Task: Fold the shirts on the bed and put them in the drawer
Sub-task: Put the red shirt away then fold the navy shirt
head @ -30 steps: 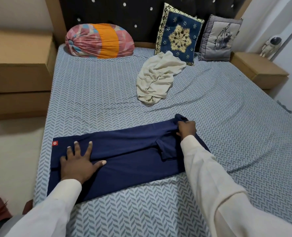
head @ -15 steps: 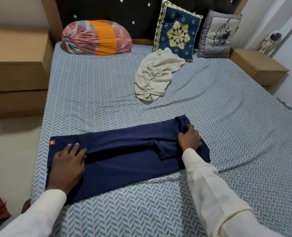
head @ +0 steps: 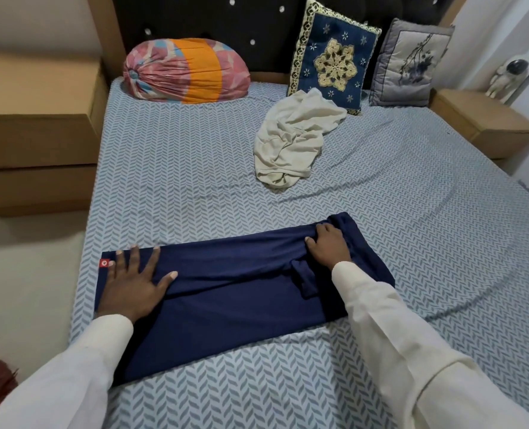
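A navy blue shirt (head: pixel 232 292), folded lengthwise into a long band, lies across the near part of the bed (head: pixel 179 168). My left hand (head: pixel 133 283) presses flat on its left end with fingers spread, next to a small red tag (head: pixel 104 263). My right hand (head: pixel 328 246) rests on the right end near the collar, fingers lying on the cloth. A crumpled cream shirt (head: pixel 294 140) lies unfolded further up the bed, near the pillows.
A striped pink and orange bolster (head: pixel 185 74), a blue embroidered cushion (head: pixel 331 54) and a grey cushion (head: pixel 408 63) lean at the headboard. A wooden bedside unit (head: pixel 37 131) stands left of the bed, another (head: pixel 482 122) at the right with an astronaut figure (head: pixel 507 75).
My left hand has spread its fingers and slid up to the shirt's left end. My right hand has shifted slightly along the collar end, smoothing the fabric.
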`<state>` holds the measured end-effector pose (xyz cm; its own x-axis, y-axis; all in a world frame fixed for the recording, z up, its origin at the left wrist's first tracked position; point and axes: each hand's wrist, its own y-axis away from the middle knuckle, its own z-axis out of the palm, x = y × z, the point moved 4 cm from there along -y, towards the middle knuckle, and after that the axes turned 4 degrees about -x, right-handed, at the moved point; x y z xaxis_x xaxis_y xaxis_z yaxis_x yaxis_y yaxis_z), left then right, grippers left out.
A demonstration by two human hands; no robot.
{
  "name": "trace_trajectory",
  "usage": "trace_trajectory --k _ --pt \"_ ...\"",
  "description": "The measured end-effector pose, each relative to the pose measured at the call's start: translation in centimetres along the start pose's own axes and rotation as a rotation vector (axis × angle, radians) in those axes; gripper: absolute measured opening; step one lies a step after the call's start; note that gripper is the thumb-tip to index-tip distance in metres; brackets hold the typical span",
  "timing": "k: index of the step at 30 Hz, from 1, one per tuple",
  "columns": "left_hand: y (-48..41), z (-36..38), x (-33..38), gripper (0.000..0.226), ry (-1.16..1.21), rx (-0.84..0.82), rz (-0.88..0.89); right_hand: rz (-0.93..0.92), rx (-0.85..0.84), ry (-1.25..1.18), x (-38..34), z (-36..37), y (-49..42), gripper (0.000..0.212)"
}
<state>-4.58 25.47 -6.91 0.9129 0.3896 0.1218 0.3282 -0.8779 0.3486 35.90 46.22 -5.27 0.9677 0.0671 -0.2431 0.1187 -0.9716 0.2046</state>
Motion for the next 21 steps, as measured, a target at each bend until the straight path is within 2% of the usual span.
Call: trace_trajectory --k 4,8,11,15,17,19,21 --pt "-0.5 0.2 -0.9 0.101 0.002 0.05 0.019 0.128 -0.064 -0.008 1.4 -0.7 -1.4 0.065" --pt "-0.3 0.8 -0.7 0.095 -0.006 0.159 0.053 0.122 -0.08 0.073 1.4 -1.1 -3.1 0.066" --pt "-0.4 0.9 -0.5 0.09 -0.012 0.181 0.054 0.128 -0.072 0.12 1.2 -1.2 -3.6 0.073" --pt "-0.4 1.0 -0.8 0.092 -0.009 0.176 0.046 0.128 -0.105 0.011 1.6 -1.2 -3.8 0.072" --pt "-0.6 0.9 -1.0 0.095 -0.004 0.157 0.034 0.04 -0.039 -0.079 1.8 -1.3 -3.2 0.065" --pt "-0.7 0.6 -1.0 0.097 -0.019 0.129 0.031 -0.054 0.143 -0.25 2.0 -1.7 -0.7 0.049" --pt "-0.5 0.2 -0.9 0.095 -0.061 0.114 0.021 -0.052 0.356 -0.388 3.7 -1.9 2.9 0.037"
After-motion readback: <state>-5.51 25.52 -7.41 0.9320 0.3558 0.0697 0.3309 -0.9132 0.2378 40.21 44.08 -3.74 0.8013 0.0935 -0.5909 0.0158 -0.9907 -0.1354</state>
